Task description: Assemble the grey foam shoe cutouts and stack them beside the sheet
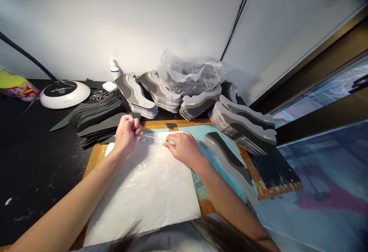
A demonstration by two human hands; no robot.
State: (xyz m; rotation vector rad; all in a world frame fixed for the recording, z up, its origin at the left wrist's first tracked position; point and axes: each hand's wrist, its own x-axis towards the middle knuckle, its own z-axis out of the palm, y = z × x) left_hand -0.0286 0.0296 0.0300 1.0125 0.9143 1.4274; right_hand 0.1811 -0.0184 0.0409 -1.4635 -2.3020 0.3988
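White paper (149,190) lies under both wrists, probably as a pale backing that lets us see fine things. Our left hand (126,131) is curled into a narrow fist near its far edge, apparently closed on a thin strand (150,136). That strand runs from the fist towards our right hand (184,148), whose thumb and fingertips are drawn close; we cannot tell whether they grip its other end. The two hands sit apart, perhaps to hold it straight. Just beside the left fist, a small clear scrap (143,139) rests on the sheet.

Right of our right hand, a grey piece (227,160) lies alone, likely apart for easy reach. Beyond the hands, grey stacks (165,94) fan around a plastic bag (191,73), seemingly to stay within reach. Dark strips (97,114) lie left of our left hand, on the desk (37,152).
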